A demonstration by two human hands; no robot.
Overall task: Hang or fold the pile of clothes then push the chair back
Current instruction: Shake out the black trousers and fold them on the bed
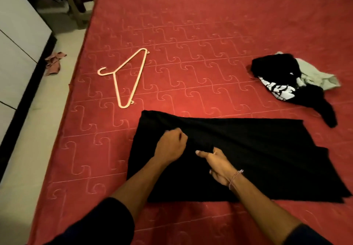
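- A black garment (248,158) lies spread on the near part of the red mattress (191,44), its upper left section bunched into a ridge of folds.
- What kind of garment it is cannot be made out; the dark cloth shows almost no detail.
- The left hand (170,145) sits on that ridge, knuckles up, fingers curled into the cloth and pinching it.
- The right hand (217,165) lies just beside it, thumb stretched toward the left hand; its fingertips disappear into the black fabric, gripping a fold. A thin bracelet (236,177) circles the wrist.
- Both forearms reach in from the bottom edge, where dark sleeves are cut off.
- The pile of clothes (294,84), black with white print and a pale green piece, sits well apart at the right.
- A cream hanger (124,76) lies bare to the far left.
- A chair (80,2) stands off the mattress's far left corner, only its legs visible.
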